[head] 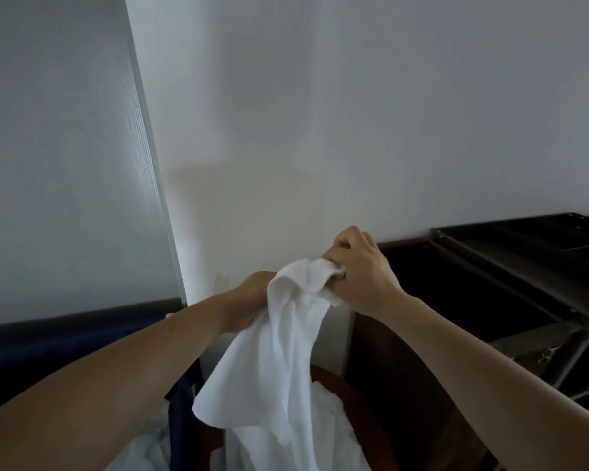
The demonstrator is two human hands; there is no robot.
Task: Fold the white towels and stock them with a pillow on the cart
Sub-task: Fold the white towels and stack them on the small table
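To the right of the right hand (361, 270) stands the dark cart (524, 266). No towels show on it yet. Down from both hands hangs one white towel (279, 351), loose and not folded. Below the hands lies more white cloth (323, 413). The right hand grips the towel's top tight. The left hand (252, 294) is just beside it, fingers hidden behind the towel, so I cannot tell if it holds. No pillow shows. The job looks only just begun.

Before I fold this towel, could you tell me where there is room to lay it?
The dark cart top, between wall and tray, looks bare. Below the towel, linen crowds the space beside the blue bag.
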